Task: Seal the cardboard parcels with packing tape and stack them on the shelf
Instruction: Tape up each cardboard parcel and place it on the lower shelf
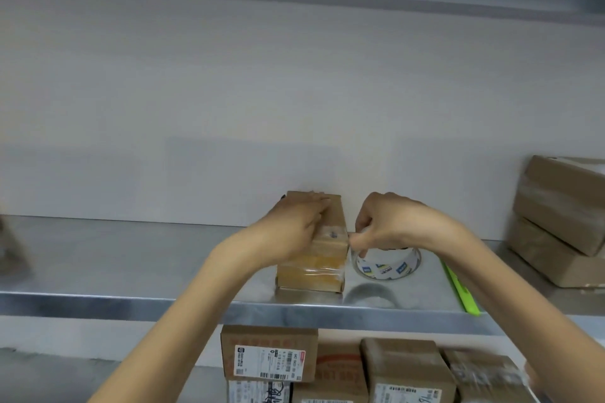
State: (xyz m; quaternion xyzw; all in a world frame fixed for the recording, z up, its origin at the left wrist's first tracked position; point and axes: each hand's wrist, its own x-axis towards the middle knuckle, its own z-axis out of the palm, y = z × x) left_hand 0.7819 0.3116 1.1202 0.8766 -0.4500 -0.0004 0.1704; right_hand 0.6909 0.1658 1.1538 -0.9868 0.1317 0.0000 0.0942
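A small cardboard parcel with clear tape across its front stands on the steel shelf. My left hand lies over its top and left side, holding it in place. To the right of the box sits a roll of packing tape with a white and blue printed core. My right hand is above the roll, fingers curled, pinching what looks like the tape's loose end beside the parcel's right edge. The strip itself is hard to make out.
Two stacked brown parcels stand at the shelf's right end. A green utility knife lies near the front edge, right of the roll. Several labelled parcels sit on the level below. A white wall backs the shelf.
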